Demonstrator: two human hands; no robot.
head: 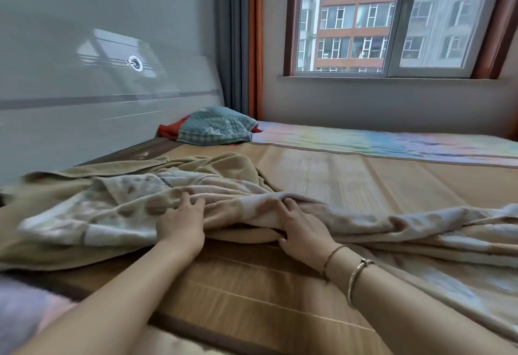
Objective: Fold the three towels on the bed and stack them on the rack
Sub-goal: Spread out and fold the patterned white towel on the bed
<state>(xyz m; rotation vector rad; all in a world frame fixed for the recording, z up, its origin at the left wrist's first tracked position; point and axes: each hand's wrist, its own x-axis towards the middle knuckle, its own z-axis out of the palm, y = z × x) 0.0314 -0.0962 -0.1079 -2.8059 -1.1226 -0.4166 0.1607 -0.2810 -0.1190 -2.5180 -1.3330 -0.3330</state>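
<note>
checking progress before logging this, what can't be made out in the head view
- Rack: nowhere in the head view, outside the frame.
- Crumpled pale patterned towels: overlapping and motion-blurred, so their count is unclear.
- Right hand: fingertips buried in a towel fold.
- Left hand: fingers on the cloth, grip unclear.
- Red cloth: mostly covered by the teal checked towel.

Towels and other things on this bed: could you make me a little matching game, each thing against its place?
Things:
1. patterned towel
2. teal pillow
3. window
4. bangle

Places:
A. on the right wrist
B. in the far wall
C. under both hands
D. by the headboard

Pairs: 1-C, 2-D, 3-B, 4-A
</note>
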